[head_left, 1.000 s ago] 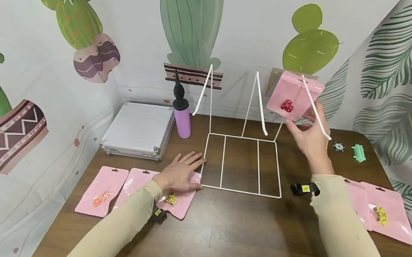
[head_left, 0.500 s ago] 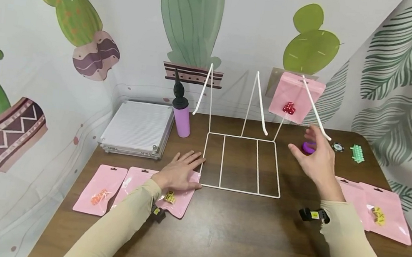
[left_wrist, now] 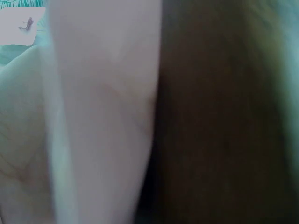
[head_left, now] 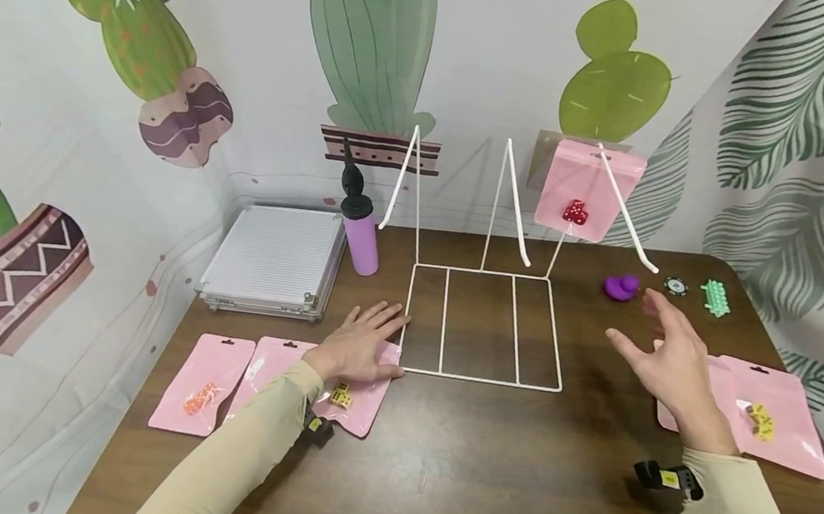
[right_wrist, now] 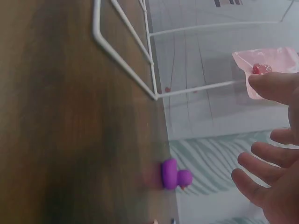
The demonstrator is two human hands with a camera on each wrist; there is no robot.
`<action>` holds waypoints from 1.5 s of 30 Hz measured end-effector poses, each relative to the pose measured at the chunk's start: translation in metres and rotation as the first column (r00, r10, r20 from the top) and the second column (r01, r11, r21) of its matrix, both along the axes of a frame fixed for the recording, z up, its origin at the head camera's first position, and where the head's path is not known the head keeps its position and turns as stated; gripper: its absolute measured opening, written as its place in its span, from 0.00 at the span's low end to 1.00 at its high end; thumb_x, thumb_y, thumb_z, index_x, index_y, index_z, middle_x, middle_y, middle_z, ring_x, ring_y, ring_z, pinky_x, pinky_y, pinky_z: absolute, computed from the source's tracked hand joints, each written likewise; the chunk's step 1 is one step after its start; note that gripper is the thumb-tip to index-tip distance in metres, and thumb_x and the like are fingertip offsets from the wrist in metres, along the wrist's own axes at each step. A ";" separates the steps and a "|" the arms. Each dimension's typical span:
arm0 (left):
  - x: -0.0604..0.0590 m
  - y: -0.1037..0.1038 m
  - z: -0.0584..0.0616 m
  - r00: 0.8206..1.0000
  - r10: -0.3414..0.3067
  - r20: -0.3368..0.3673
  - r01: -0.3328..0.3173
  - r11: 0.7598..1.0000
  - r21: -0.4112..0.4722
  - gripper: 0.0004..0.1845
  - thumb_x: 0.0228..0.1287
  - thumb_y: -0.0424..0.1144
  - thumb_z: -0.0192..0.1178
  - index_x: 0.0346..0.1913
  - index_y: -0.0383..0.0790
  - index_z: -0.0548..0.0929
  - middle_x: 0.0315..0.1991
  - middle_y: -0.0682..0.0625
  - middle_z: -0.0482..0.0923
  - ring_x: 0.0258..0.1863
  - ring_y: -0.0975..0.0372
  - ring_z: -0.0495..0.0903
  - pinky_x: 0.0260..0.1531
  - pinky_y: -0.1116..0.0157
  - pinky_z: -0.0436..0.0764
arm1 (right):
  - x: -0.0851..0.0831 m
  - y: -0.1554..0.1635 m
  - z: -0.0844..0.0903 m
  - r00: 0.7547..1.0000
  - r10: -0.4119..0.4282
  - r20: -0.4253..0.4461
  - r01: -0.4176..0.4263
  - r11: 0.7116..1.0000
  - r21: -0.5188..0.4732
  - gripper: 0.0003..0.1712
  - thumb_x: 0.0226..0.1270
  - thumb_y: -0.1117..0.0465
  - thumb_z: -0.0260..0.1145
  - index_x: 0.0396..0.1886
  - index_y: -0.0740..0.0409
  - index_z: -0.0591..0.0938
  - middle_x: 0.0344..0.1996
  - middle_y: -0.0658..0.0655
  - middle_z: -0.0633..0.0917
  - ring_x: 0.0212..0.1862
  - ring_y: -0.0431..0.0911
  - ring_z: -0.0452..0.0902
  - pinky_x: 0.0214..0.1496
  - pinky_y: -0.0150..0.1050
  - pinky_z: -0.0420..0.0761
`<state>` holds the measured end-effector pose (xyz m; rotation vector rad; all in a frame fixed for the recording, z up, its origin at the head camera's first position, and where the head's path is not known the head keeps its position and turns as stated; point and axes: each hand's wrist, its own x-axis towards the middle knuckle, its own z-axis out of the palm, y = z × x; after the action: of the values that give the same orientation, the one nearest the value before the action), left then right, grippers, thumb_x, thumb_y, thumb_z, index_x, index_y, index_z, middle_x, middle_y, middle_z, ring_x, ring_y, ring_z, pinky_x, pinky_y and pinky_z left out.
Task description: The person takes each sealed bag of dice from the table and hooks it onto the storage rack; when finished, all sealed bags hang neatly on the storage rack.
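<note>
In the head view my left hand (head_left: 361, 342) lies palm down with spread fingers, its fingertips at the left edge of a white wire rack (head_left: 478, 381). Under that palm is a pink pouch (head_left: 362, 419) with yellow dice showing in it. My right hand (head_left: 672, 364) is in the air to the right of the rack, thumb and fingers apart, with nothing between them. It overlaps the pink pouches at the right in this view. Another pink pouch (head_left: 567, 173), with red dice inside, hangs on the rack's right prong. A close, blurred pink surface (left_wrist: 107, 93) fills much of the left wrist view.
Two more pink pouches (head_left: 189, 368) lie at the left, and a pouch with yellow dice (head_left: 788, 439) lies at the right. Behind stand silver cases (head_left: 272, 255) and a purple pump (head_left: 361, 243). A purple rubber duck (head_left: 621, 287), a poker chip (head_left: 676, 286) and a green toy (head_left: 715, 297) sit back right.
My right hand has let go of the pouch with red dice, which now hangs on the right prong. The hand has drawn back toward the right pouches. My left hand stays in place.
</note>
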<state>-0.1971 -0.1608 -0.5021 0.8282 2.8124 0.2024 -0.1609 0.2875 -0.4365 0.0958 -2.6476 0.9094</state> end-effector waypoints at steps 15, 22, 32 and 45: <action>0.000 -0.001 0.002 1.000 -0.008 -0.009 0.008 1.000 0.005 0.50 0.56 0.69 0.58 0.77 0.50 0.55 0.78 0.47 0.48 0.77 0.50 0.47 0.71 0.39 0.49 | 0.028 0.047 -0.021 0.989 -0.050 0.138 0.037 0.994 0.098 0.48 0.64 0.51 0.67 0.75 0.66 0.55 0.65 0.80 0.63 0.63 0.75 0.60 0.61 0.71 0.58; 0.000 0.000 0.001 1.000 0.004 0.012 -0.004 1.000 0.006 0.50 0.56 0.69 0.58 0.77 0.51 0.54 0.79 0.48 0.47 0.78 0.50 0.45 0.72 0.40 0.47 | 0.034 0.066 -0.033 0.977 -0.086 0.196 0.050 0.982 0.183 0.47 0.58 0.59 0.70 0.70 0.74 0.57 0.59 0.85 0.62 0.60 0.80 0.54 0.61 0.72 0.56; 0.001 0.001 -0.002 1.000 0.003 0.010 -0.004 1.000 0.006 0.50 0.55 0.69 0.58 0.77 0.52 0.55 0.79 0.49 0.48 0.78 0.50 0.46 0.72 0.40 0.49 | 0.044 0.076 -0.042 0.909 -0.161 0.384 0.068 0.967 0.244 0.55 0.53 0.60 0.71 0.72 0.75 0.48 0.60 0.88 0.54 0.59 0.84 0.47 0.58 0.75 0.55; 0.000 0.001 0.001 1.000 0.005 0.001 -0.005 1.000 0.006 0.50 0.56 0.70 0.58 0.77 0.51 0.55 0.79 0.48 0.48 0.78 0.50 0.46 0.72 0.40 0.48 | 0.044 0.080 -0.047 0.882 -0.275 0.382 0.188 0.950 0.248 0.64 0.46 0.54 0.77 0.69 0.78 0.45 0.57 0.93 0.50 0.53 0.85 0.47 0.47 0.74 0.59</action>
<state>-0.1969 -0.1603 -0.5014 0.8227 2.8147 0.2125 -0.1172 0.3675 -0.4833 -0.4060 -3.0476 0.6275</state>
